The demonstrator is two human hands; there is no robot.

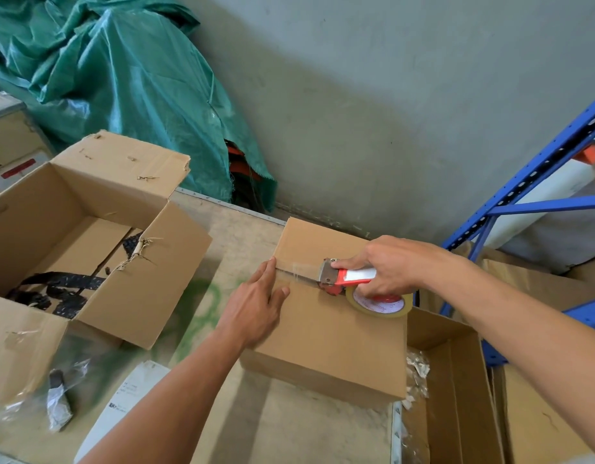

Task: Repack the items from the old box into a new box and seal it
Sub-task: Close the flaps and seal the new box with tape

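The new cardboard box [326, 333] sits closed on the wooden table, right of centre. My right hand [389, 264] grips a red tape dispenser [348, 279] with a clear tape roll, its blade pressed on the box's centre seam. A short strip of clear tape [297, 267] runs along the seam from the left edge to the dispenser. My left hand [256, 306] lies flat on the box's left edge, fingers over the tape's start. The old box [128, 296] stands open at the left, torn, with black strapping [55, 293] inside.
A plastic bag with a dark item [56, 400] and a white sheet [122, 410] lie on the table [289, 430] near its front. An open carton [453, 380] stands on the floor at the right. Blue shelving [523, 192] rises behind it; a green tarp [122, 78] covers goods at the back left.
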